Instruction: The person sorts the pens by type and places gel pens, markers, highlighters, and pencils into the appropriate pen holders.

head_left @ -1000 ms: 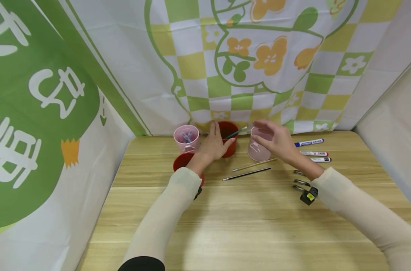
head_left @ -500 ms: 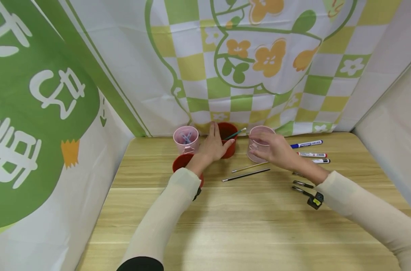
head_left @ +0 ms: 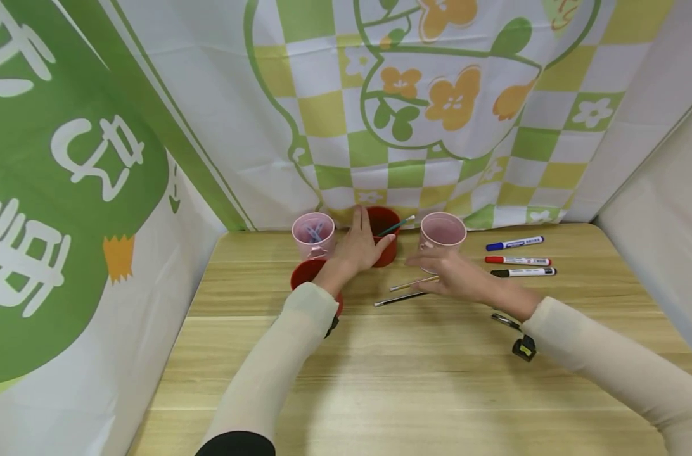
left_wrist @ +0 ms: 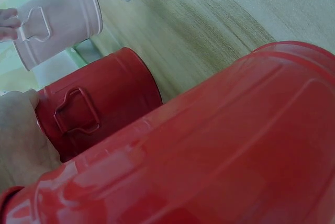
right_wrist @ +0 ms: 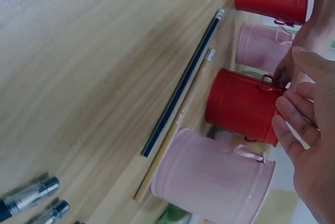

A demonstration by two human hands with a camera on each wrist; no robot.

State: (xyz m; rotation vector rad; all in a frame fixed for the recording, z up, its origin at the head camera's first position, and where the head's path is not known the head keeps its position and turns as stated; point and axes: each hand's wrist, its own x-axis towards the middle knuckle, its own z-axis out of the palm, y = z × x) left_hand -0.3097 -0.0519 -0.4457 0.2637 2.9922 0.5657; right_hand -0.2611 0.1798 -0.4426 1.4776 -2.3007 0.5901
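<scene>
In the head view my left hand (head_left: 357, 246) holds the rim of the back red bucket (head_left: 387, 254), fingers along its left side and thumb across the front. A green pencil (head_left: 399, 223) leans inside that bucket. My right hand (head_left: 460, 273) hovers over a yellow pencil (head_left: 405, 284) and a black pencil (head_left: 393, 300), hiding their right ends, just in front of the right pink bucket (head_left: 444, 229). Its fingers (right_wrist: 296, 111) are loosely bent and hold nothing in the right wrist view. Both pencils lie apart from it there.
A second red bucket (head_left: 306, 271) stands beneath my left wrist. Behind it, a left pink bucket (head_left: 302, 244) contains bluish sticks. Blue (head_left: 514, 243), red (head_left: 517, 260) and black (head_left: 524, 273) markers lie at right, with pens (right_wrist: 32, 197) nearer. A patterned cloth (head_left: 323, 114) backs the table.
My right hand has come down from above the right pink bucket to the pencils in front of it, uncovering the markers. My left hand stays at the red bucket.
</scene>
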